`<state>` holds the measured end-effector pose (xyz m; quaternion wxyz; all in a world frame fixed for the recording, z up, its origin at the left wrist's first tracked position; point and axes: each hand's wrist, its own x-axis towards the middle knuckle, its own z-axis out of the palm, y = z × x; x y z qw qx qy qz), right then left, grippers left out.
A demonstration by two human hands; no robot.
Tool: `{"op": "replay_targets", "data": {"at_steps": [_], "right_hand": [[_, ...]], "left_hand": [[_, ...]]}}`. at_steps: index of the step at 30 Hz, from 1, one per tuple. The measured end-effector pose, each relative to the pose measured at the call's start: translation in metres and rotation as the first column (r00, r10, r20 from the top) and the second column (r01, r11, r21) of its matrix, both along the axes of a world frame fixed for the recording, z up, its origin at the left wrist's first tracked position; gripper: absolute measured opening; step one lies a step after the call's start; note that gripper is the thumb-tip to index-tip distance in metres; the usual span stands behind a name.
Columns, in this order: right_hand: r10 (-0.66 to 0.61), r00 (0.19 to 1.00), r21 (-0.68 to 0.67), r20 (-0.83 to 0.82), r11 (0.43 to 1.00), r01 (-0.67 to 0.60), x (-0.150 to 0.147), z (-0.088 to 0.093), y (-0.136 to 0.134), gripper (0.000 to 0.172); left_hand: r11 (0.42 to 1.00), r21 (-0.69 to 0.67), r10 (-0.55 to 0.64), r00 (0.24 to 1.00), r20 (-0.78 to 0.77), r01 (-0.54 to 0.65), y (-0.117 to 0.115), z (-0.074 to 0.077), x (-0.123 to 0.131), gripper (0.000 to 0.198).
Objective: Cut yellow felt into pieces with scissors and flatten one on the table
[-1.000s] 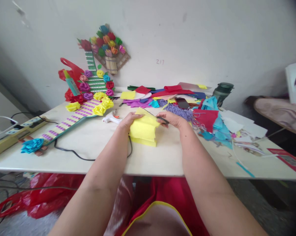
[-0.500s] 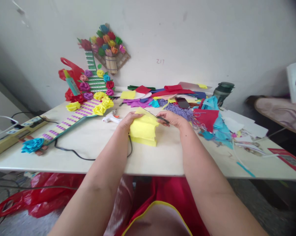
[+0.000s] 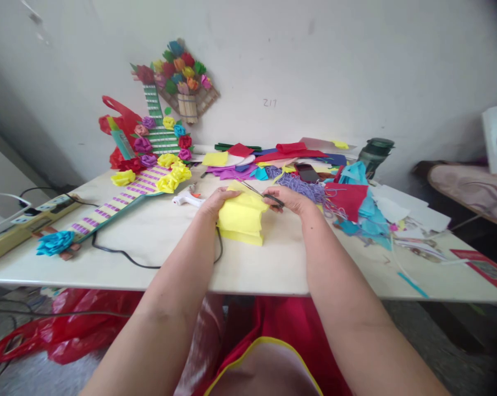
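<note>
Left hand [image 3: 217, 201]: fingers closed on the yellow folded sheet [image 3: 241, 220], at its 10 o'clock corner.
Right hand [image 3: 292, 199]: fingers curled around the scissors [image 3: 265, 196], at the sheet's 1 o'clock.
Sheet: lies on the table [image 3: 158, 236].
Change: almost none; the cut seems barely advanced.

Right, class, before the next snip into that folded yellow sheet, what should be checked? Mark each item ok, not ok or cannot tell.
1. Left hand grips the folded yellow sheet: ok.
2. Right hand holds the black-handled scissors at the sheet's top edge: ok.
3. Left fingertips apart from the blades: cannot tell, too small.
4. Black cable, by the sheet's lower left, away from the blades: ok.
5. White glue gun lies apart from the sheet: ok.
</note>
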<state>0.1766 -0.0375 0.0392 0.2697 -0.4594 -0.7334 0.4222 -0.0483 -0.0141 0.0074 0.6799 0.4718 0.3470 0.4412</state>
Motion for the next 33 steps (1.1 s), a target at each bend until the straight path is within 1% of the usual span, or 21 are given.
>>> {"op": "replay_targets", "data": {"at_steps": [3, 7, 9, 11, 13, 14, 16, 17, 19, 20, 23, 24, 26, 28, 30, 32, 33], "right_hand": [[0.006, 1.0, 0.005, 0.006, 1.0, -0.006, 0.001, 0.001, -0.002, 0.012], [0.021, 1.0, 0.017, -0.011, 1.0, -0.02, 0.003, 0.002, -0.003, 0.018], [-0.036, 0.998, 0.03, -0.042, 0.999, 0.037, 0.005, 0.0, 0.001, 0.019], [-0.175, 0.984, 0.06, -0.042, 0.982, 0.177, 0.008, -0.005, 0.008, 0.023], [-0.371, 0.928, 0.102, 0.048, 0.926, 0.365, 0.013, -0.012, 0.016, 0.024], [-0.452, 0.886, 0.169, 0.099, 0.886, 0.433, 0.015, -0.015, 0.021, 0.025], [-0.588, 0.785, 0.287, 0.194, 0.8, 0.528, 0.019, -0.019, 0.027, 0.025], [-0.621, 0.749, 0.329, 0.23, 0.774, 0.541, 0.02, -0.021, 0.028, 0.023], [-0.649, 0.689, 0.364, 0.322, 0.757, 0.543, 0.019, -0.022, 0.028, 0.021], [-0.652, 0.66, 0.372, 0.373, 0.757, 0.537, 0.018, -0.021, 0.027, 0.02], [-0.659, 0.558, 0.408, 0.504, 0.751, 0.519, 0.012, -0.019, 0.022, 0.024], [-0.661, 0.533, 0.419, 0.528, 0.749, 0.514, 0.01, -0.018, 0.021, 0.025], [-0.66, 0.51, 0.429, 0.552, 0.749, 0.505, 0.008, -0.018, 0.019, 0.027], [-0.672, 0.504, 0.447, 0.543, 0.739, 0.503, 0.008, -0.018, 0.019, 0.025], [-0.704, 0.531, 0.475, 0.472, 0.71, 0.519, 0.009, -0.019, 0.02, 0.021], [-0.75, 0.595, 0.489, 0.289, 0.65, 0.581, 0.01, -0.019, 0.023, 0.019], [-0.758, 0.635, 0.472, 0.148, 0.619, 0.628, 0.01, -0.018, 0.025, 0.02]], "left_hand": [[1.0, 0.001, 0.0, 1.0, 0.009, 0.0, 0.0, 0.0, 0.0, 0.019], [1.0, -0.006, -0.009, 1.0, 0.014, 0.009, 0.001, -0.001, -0.001, 0.021], [1.0, 0.002, -0.012, 0.999, 0.033, 0.012, 0.0, -0.001, 0.0, 0.021], [1.0, 0.02, -0.011, 0.998, 0.062, 0.01, 0.0, 0.0, 0.001, 0.021], [0.999, 0.037, 0.001, 0.997, 0.081, -0.004, -0.001, 0.0, 0.002, 0.021], [0.999, 0.043, 0.013, 0.996, 0.083, -0.017, 0.0, 0.0, 0.003, 0.021], [0.998, 0.056, 0.033, 0.997, 0.074, -0.037, 0.0, 0.0, 0.003, 0.022], [0.997, 0.063, 0.039, 0.997, 0.065, -0.043, 0.0, -0.001, 0.004, 0.023], [0.996, 0.077, 0.042, 0.998, 0.048, -0.045, 0.001, -0.002, 0.004, 0.027], [0.995, 0.085, 0.043, 0.998, 0.043, -0.046, 0.001, -0.002, 0.004, 0.029], [0.992, 0.111, 0.048, 0.998, 0.047, -0.053, 0.001, -0.003, 0.005, 0.032], [0.992, 0.118, 0.048, 0.998, 0.05, -0.054, 0.001, -0.003, 0.005, 0.033], [0.99, 0.128, 0.052, 0.997, 0.057, -0.059, 0.001, -0.003, 0.007, 0.034], [0.988, 0.135, 0.07, 0.995, 0.065, -0.079, 0.001, -0.003, 0.008, 0.035], [0.985, 0.139, 0.095, 0.993, 0.073, -0.105, 0.001, -0.002, 0.009, 0.034], [0.982, 0.141, 0.115, 0.989, 0.087, -0.127, 0.0, -0.002, 0.01, 0.034], [0.98, 0.142, 0.126, 0.987, 0.095, -0.139, 0.0, -0.001, 0.01, 0.034]]}}
